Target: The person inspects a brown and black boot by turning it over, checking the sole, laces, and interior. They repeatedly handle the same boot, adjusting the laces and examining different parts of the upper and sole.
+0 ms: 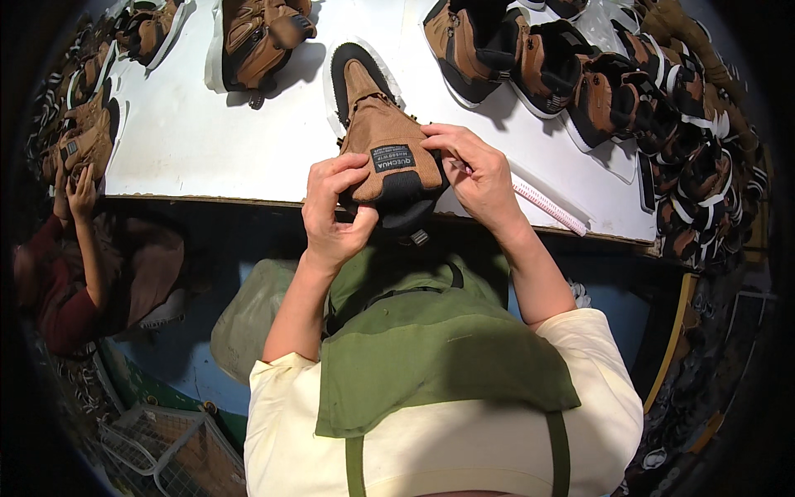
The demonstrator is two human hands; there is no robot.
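A brown and black hiking boot [360, 87] with a pale sole lies at the table's front edge, its toe pointing away from me. Its wide tongue [393, 141] is spread toward me, showing a dark printed label [392, 158] and a black padded end. My left hand [333, 207] pinches the tongue's left edge between thumb and fingers. On the opposite side, my right hand [480, 176] is closed on the tongue's right edge, thumb tucked behind. A small dark tip shows by the right fingers; what it is, I cannot make out.
Several similar boots [546, 70] crowd the white table's [199, 149] right side, and another boot [257, 41] stands at the far left. A white-and-red strip [548, 204] lies by the front edge. At left, a co-worker's hands [81, 192] touch a boot. A wire basket [178, 447] sits below.
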